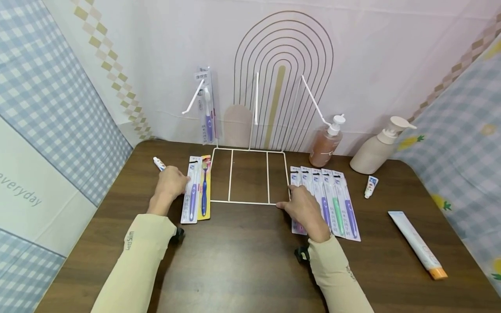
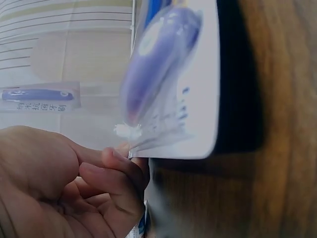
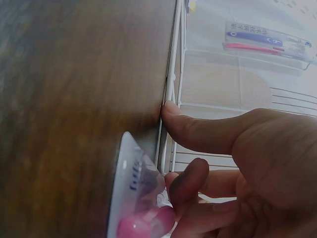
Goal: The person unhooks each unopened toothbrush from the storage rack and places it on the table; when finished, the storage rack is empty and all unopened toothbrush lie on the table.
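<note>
In the left wrist view, my left hand (image 1: 170, 184) pinches the edge of a packaged toothbrush with a purple handle (image 1: 193, 193). Right beside that pack lies a yellow-backed packaged toothbrush with a blue handle (image 1: 204, 195). My right hand (image 1: 303, 204) is at the front right corner of a white wire rack (image 1: 250, 202), its thumb touching the wire and a gap between thumb and fingers. Its other fingers are bent close to a packaged toothbrush with a pink handle (image 3: 136, 225), leftmost in a row of packs (image 1: 337, 208); whether they touch it is hard to tell.
Packaged toothbrushes (image 1: 207, 108) hang on the rack's left hook; its other two hooks (image 1: 256, 100) stick forward. Behind the row stand a pink pump bottle (image 1: 325, 145) and a beige pump bottle (image 1: 373, 150). Small tubes (image 1: 371, 187) (image 1: 158, 163) and a long white tube (image 1: 415, 241) lie around.
</note>
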Available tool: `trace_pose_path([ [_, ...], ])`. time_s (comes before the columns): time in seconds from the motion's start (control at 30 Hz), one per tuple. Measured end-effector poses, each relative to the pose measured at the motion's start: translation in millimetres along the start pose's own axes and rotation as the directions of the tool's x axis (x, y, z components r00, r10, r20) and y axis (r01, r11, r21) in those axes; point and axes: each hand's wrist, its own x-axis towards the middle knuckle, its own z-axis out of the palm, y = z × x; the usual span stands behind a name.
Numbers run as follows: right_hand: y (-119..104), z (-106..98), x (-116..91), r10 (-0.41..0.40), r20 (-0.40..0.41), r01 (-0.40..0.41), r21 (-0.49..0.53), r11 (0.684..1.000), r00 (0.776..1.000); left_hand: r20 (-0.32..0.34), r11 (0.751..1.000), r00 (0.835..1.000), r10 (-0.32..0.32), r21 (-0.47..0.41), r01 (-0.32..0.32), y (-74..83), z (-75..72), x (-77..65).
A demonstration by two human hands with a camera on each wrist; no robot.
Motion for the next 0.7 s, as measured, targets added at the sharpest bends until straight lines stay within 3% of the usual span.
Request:
trace_pose_path([
  [0.43,-0.9,-0.4,-1.0,0.000,-0.004,0.000,0.001,1.000,1.000,0.102,0.999,0.994,-0.039,-0.022,0.041,-1.2,-3.6,5.4],
  [0.7,-0.6,0.6,-0.5,-0.004,-0.011,0.003,-0.004,1.000,1.000,0.061,0.994,0.996,-0.061,-0.084,0.066,5.0,-2.1,-4.3],
])
